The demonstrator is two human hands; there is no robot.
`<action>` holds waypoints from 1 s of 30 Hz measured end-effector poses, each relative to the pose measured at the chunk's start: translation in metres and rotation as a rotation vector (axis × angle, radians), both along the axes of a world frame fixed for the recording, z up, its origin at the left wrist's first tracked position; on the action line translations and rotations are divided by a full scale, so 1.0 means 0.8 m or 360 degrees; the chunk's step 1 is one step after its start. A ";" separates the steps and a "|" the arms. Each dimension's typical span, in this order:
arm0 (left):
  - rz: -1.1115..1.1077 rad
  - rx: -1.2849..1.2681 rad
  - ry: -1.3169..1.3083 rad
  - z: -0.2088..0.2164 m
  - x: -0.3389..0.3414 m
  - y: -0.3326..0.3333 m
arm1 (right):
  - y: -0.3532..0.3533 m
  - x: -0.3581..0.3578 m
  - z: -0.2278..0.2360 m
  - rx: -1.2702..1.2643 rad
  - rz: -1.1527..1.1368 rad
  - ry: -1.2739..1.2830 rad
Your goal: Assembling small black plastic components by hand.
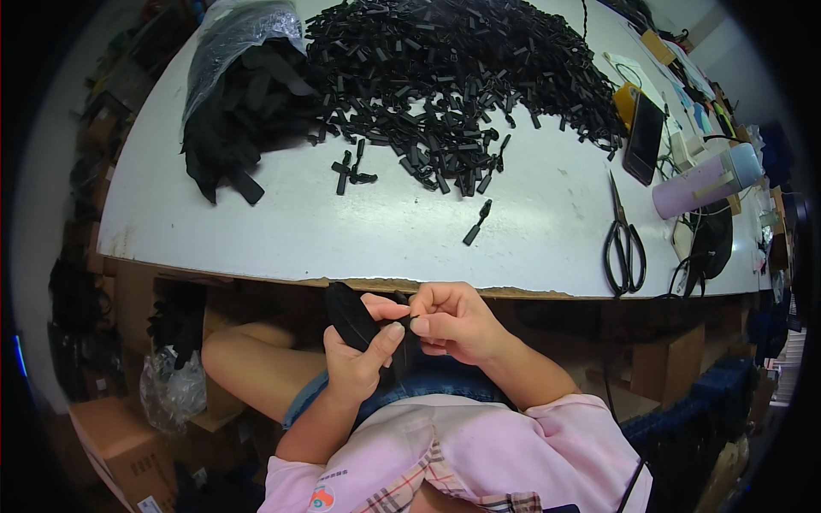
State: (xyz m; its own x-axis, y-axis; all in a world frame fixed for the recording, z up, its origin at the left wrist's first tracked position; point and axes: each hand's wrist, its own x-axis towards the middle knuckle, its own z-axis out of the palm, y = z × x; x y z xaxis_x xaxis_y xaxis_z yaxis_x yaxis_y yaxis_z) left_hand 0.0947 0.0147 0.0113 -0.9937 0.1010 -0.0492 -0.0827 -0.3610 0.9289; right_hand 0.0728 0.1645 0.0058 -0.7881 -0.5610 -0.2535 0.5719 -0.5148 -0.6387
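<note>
Just below the table's front edge, my left hand (pixel 357 363) is closed on a black fabric strip (pixel 347 315), whose rounded end sticks up past the fingers. My right hand (pixel 462 327) meets it and pinches a small black part at the strip's edge. The fingers mostly cover that part, so its kind cannot be made out. On the white table (pixel 342 239), a single black zipper pull (pixel 477 224) lies nearest to my hands. Beyond it spreads a large heap of similar small black pulls (pixel 453 51), with a few loose ones at its left.
A clear plastic bag (pixel 244 38) spills black fabric strips (pixel 248 111) at the far left. Black-handled scissors (pixel 624 248), a phone (pixel 646 138), yellow tape (pixel 627 103) and a lilac bottle (pixel 697 186) lie at the right. Cardboard boxes (pixel 128 449) stand below the table.
</note>
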 end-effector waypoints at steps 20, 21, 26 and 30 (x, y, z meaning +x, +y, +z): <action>0.0131 -0.0223 -0.0092 0.005 0.007 0.008 | -0.021 0.012 -0.015 0.1182 -0.1013 0.1725; 0.0093 -0.0189 -0.0162 0.006 0.007 0.006 | -0.019 0.012 -0.013 0.1102 -0.0899 0.1579; 0.0167 -0.0240 0.0099 0.002 0.006 0.011 | -0.014 0.013 -0.016 0.0786 -0.0546 0.1153; 0.0111 -0.0172 0.0019 0.003 0.005 0.009 | -0.016 0.014 -0.012 0.1020 -0.0704 0.1445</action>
